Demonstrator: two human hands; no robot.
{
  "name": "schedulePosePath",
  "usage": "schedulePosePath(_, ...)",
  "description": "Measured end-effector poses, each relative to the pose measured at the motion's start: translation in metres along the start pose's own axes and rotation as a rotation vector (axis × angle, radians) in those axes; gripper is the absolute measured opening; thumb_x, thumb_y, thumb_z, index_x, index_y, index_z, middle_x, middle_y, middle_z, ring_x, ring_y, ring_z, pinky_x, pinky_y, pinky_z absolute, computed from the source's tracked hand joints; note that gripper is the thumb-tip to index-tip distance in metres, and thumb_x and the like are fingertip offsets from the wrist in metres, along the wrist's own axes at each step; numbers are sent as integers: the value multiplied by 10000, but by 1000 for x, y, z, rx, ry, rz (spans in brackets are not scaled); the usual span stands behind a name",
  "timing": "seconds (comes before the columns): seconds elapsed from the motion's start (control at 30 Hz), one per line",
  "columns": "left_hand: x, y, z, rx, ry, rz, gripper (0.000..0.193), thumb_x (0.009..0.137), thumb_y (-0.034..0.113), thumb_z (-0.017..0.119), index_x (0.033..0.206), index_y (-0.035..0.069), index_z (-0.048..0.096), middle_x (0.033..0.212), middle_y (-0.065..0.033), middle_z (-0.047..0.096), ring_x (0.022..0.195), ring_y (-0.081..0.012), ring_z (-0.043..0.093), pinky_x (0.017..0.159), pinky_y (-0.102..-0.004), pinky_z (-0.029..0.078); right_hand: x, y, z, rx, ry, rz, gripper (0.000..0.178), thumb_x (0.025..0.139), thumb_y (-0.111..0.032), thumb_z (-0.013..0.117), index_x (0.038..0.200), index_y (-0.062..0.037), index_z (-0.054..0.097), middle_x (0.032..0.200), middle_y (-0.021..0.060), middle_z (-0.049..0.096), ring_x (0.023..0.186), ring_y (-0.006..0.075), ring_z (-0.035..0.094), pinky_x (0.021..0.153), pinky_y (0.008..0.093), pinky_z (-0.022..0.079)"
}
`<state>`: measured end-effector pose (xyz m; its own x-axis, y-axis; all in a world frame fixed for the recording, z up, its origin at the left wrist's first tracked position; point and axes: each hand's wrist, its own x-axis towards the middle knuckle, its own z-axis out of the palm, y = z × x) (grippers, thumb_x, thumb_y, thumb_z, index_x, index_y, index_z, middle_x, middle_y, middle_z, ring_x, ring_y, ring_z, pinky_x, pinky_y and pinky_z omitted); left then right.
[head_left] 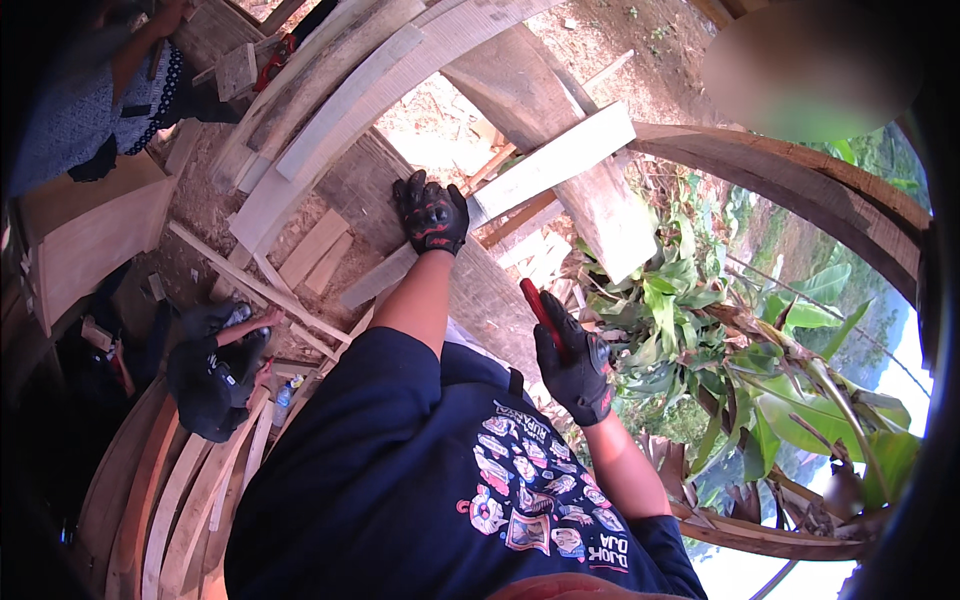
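Observation:
My left hand (pixel 431 212), in a black glove with red marks, is closed over a pale plank (pixel 560 160). The plank slants up to the right across wider weathered boards (pixel 490 300); its middle is hidden under the glove. Lower and to the right, clear of the plank, my right hand (pixel 577 365) wears a matching glove. Its fingers are closed around a slim red tool (pixel 541 312) that points up and to the left; the kind of tool cannot be made out.
Curved beams (pixel 345 125) arc across the upper left. Offcuts (pixel 318 250) lie by the boards. A person in dark clothes (pixel 210 370) crouches at left near stacked planks (pixel 190 500); another in patterned clothing (pixel 60 130) is at upper left. Leafy plants (pixel 690 310) grow close on the right.

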<state>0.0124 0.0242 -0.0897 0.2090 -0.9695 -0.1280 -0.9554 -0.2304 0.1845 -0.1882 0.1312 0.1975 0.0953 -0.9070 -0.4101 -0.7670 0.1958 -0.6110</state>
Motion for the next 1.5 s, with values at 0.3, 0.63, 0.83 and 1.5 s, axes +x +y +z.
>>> schedulePosePath(0.3, -3, 2, -15, 62, -21, 124, 418, 1042, 409, 517, 934, 171, 843, 1209, -106, 788, 1434, -316, 517, 1309, -603, 217, 171, 23, 118, 19, 52, -109, 473, 1049, -268, 613, 1508, -158, 630, 1296, 187, 759, 1096, 414, 753, 928, 495, 603)
schedulePosePath(0.63, 2, 16, -22, 271, -255, 114, 398, 1057, 454, 567, 1188, 163, 806, 1341, -74, 747, 1527, -280, 426, 1323, -597, 177, 114, 86, 129, 249, 111, -107, 543, 1071, -319, 639, 1586, -169, 556, 1308, 228, 742, 1165, 438, 722, 1003, 508, 564)
schedulePosePath(0.83, 0, -8, 17, 233, -147, 115, 491, 1097, 465, 478, 1165, 113, 813, 1400, -75, 713, 1551, -282, 401, 1335, -581, 169, 64, 58, 87, 131, 113, 11, 494, 1069, -345, 596, 1530, -167, 601, 1167, 210, 783, 1026, 435, 753, 907, 525, 587)
schedulePosePath(1.5, 3, 5, 9, 306, -191, 176, 537, 1077, 521, 462, 1025, 116, 810, 1230, -137, 742, 1417, -319, 520, 1261, -594, 294, 139, 50, 132, 89, 205, -81, 348, 1005, -274, 630, 1318, -126, 668, 923, 183, 772, 813, 408, 761, 712, 529, 594)
